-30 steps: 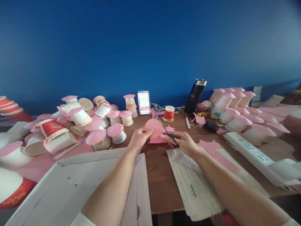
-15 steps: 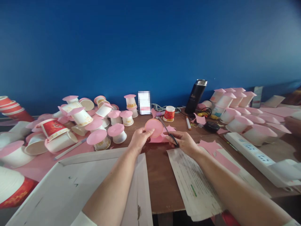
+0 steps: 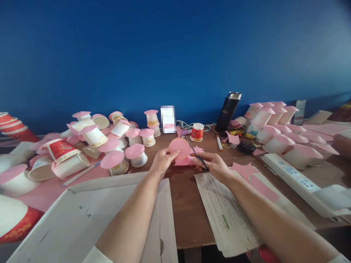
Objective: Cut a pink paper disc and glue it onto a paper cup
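At frame centre, on a brown wooden table [image 3: 189, 215] before a blue wall [image 3: 175, 54], the left hand [image 3: 161, 162] pinches a round pink paper disc [image 3: 179, 148] while the right hand [image 3: 215, 165] grips black scissors [image 3: 197, 155] (printed sheet [image 3: 225, 215] unreadable).

A strip of bare brown wooden table [image 3: 189, 215] runs down the lower middle of the frame, between the white cardboard sheet [image 3: 90, 215] and the printed paper page [image 3: 225, 215]. Crowded pink-topped white paper cups [image 3: 115, 160] block the left; the long white power strip [image 3: 296, 179] and more capped cups [image 3: 276, 144] close the right.
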A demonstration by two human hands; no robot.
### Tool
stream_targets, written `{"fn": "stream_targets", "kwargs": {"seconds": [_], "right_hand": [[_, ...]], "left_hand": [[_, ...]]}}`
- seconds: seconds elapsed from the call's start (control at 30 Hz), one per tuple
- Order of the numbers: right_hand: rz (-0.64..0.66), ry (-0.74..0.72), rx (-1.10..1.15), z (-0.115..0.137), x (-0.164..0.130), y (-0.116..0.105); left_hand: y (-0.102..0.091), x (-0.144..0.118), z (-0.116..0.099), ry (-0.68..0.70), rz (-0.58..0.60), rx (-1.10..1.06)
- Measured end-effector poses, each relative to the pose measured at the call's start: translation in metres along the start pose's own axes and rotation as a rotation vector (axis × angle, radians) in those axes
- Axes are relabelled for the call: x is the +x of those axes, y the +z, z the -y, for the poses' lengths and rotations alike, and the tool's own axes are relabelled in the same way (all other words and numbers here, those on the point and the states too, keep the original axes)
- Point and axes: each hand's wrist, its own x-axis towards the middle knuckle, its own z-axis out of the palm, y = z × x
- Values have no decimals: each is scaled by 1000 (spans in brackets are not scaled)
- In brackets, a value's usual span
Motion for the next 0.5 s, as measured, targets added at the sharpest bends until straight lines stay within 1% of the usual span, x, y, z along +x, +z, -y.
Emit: {"fn": "stream_targets", "kwargs": {"seconds": [0.37,0.5], "right_hand": [[-33,8,-20,2,0,2],[-24,7,-29,3,-1,2]], "left_hand": [[-2,0,2,17,29,57],[-1,-1,0,3,16,46]]}}
